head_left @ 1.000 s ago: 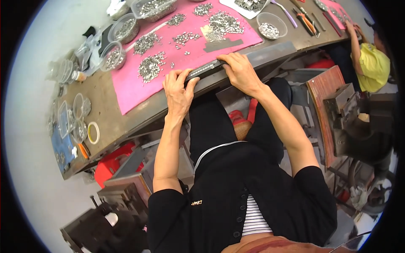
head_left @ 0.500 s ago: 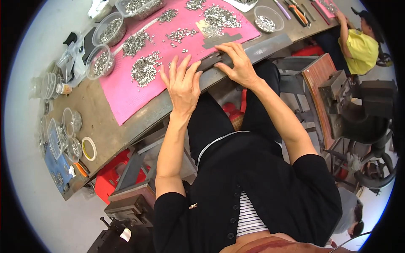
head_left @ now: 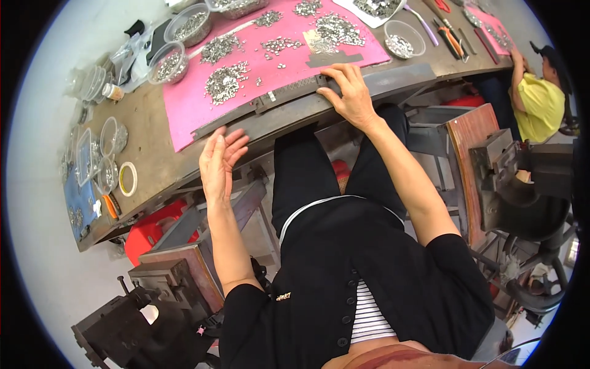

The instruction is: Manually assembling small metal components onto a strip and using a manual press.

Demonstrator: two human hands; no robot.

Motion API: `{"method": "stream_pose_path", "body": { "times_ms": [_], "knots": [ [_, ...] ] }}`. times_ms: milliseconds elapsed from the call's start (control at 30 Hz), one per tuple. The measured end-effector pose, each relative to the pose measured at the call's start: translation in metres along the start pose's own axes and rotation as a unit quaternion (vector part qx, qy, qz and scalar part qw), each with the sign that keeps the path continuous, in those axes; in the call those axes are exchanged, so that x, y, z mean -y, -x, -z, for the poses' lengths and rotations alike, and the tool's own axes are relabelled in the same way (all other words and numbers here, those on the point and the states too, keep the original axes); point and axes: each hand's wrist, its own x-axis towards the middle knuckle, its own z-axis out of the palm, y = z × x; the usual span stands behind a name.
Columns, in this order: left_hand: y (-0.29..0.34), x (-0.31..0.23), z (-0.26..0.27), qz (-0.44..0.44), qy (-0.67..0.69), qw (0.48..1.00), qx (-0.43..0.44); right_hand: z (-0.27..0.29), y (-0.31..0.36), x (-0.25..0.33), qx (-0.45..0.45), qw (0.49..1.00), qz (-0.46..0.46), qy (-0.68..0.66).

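Observation:
A long dark metal bar [head_left: 292, 91] lies along the front edge of the pink sheet [head_left: 184, 111], with a small bright piece near its middle. At its right end, my right hand [head_left: 351, 98] has its thumb on the near side and its fingers on the far side, closed around the end. My left hand [head_left: 222, 161] hangs apart from the bar, in front of the table edge near its left end. Its fingers are spread, slightly blurred, and hold nothing. Beyond the bar lie piles of small silvery metal pieces [head_left: 225, 83].
Round clear tubs [head_left: 169, 64] of metal pieces stand at the left, another tub [head_left: 404, 40] at the back right. Pliers [head_left: 452, 43] lie beyond it. A tape roll [head_left: 128, 179] is on the left table. A person in yellow [head_left: 541, 107] sits at the right, near a press [head_left: 522, 184].
My left hand has come off the bar and moved left and toward me, uncovering the bar's length. My right hand stays at the bar's right end. The view has shifted slightly.

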Motion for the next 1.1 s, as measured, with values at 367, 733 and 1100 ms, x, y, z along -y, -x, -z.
{"method": "stream_pose_path", "body": {
  "times_ms": [367, 733, 1100],
  "knots": [
    [0.044, 0.148, -0.025, -0.196, -0.518, 0.821, 0.137, 0.004, -0.001, -0.003, -0.003, 1.000, 0.004, -0.022],
    [0.052, 0.178, -0.019, -0.210, -0.492, 0.842, 0.071, -0.005, -0.024, -0.002, 0.012, 0.998, 0.059, 0.023],
    [0.082, 0.132, -0.030, -0.086, -0.447, 0.882, 0.119, 0.006, -0.050, -0.011, 0.069, 0.965, 0.244, 0.072]
  ]
}}
